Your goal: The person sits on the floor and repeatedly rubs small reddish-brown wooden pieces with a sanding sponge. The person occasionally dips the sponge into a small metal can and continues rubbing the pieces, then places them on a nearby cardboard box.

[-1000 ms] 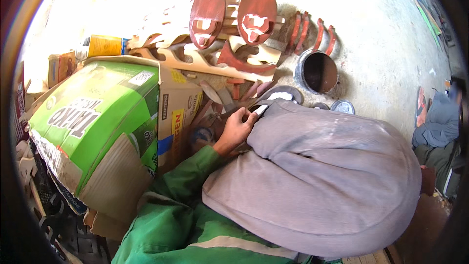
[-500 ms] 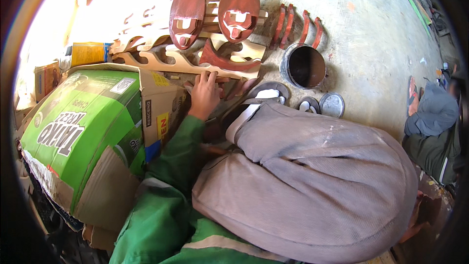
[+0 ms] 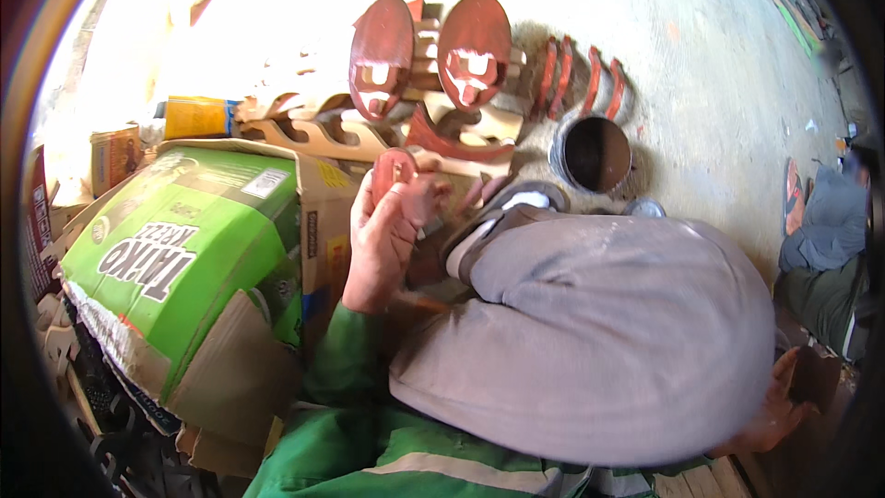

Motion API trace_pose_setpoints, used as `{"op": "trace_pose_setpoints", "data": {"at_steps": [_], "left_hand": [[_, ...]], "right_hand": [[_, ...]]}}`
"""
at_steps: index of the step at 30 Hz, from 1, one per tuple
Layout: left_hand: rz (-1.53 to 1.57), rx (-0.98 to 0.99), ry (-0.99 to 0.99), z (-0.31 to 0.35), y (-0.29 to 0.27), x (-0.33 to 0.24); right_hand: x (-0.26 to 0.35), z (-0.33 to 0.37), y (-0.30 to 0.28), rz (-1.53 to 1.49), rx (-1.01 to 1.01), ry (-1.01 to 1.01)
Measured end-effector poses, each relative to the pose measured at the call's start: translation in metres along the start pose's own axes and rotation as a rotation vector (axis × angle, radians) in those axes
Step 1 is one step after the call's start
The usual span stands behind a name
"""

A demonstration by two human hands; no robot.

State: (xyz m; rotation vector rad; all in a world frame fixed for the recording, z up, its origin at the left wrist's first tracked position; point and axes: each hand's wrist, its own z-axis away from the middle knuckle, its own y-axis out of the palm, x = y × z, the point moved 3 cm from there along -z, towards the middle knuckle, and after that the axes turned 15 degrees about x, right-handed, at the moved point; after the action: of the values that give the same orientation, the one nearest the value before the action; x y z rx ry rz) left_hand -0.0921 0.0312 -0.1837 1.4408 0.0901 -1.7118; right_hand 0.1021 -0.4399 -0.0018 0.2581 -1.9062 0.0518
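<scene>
Since the left hand (image 3: 376,249) is only pinching that little red oval (image 3: 385,171), it could be dropping beneath those fingers (image 3: 365,192) if they're gripping too lightly.

A head-worn fisheye looks down, close above the lap (image 3: 590,341). It faces the floor (image 3: 710,120) ahead.

Upper centre: ovals (image 3: 380,41), glossy red-stained wood; rack (image 3: 323,136), smooth, pale bare wood. Centre: red piece (image 3: 391,171), smooth, wood-like. Left: box (image 3: 207,238), printed cardboard, rough at torn edges. Lower right: trousers (image 3: 599,337), matt cloth. Upper right: floor (image 3: 705,106), rough, concrete-like.
</scene>
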Motion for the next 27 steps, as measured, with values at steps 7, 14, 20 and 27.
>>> {"op": "trace_pose_setpoints", "data": {"at_steps": [7, 14, 20, 27], "left_hand": [[-0.089, 0.558, 0.371, 0.005, 0.095, -0.121], [-0.176, 0.549, 0.769, 0.020, 0.165, -0.170], [0.393, 0.716, -0.104, 0.018, 0.206, -0.119], [0.771, 0.517, -0.493, 0.015, 0.194, -0.076]], "right_hand": [[-0.011, 0.017, 0.047, 0.539, -0.122, 0.032], [0.048, -0.035, 0.142, 0.277, 0.211, -0.125], [0.062, -0.075, 0.176, 0.395, 0.360, -0.113], [0.022, -0.061, 0.172, 0.301, 0.306, -0.052]]}}
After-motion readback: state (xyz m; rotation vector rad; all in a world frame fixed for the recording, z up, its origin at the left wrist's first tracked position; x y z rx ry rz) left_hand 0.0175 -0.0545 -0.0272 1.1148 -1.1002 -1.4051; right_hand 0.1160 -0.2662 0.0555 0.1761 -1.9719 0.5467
